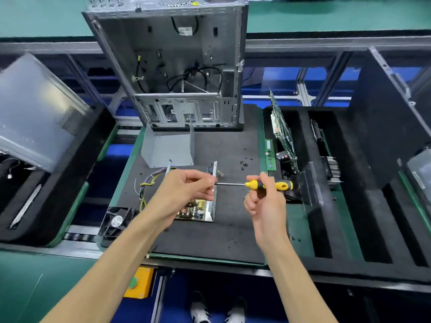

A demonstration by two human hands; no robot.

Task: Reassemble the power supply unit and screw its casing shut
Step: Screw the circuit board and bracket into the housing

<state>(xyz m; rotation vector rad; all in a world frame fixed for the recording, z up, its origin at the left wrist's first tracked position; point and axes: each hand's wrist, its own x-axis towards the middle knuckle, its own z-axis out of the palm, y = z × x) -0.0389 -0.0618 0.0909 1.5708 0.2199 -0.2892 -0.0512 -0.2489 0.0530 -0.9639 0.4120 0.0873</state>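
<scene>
The open power supply unit lies on the black mat, its circuit board showing and its wire bundle trailing left. My left hand hovers over it, fingertips pinched at the tip of a screwdriver shaft beside the unit's right wall; whatever small thing they pinch is hidden. My right hand grips the yellow-and-black screwdriver, held level and pointing left. The grey U-shaped cover stands apart behind the unit. A black fan lies to the unit's left.
An emptied computer case stands at the back of the mat. Several loose black screws lie right of the cover. A memory stick and circuit board sit in the black foam tray at right. A side panel leans at left.
</scene>
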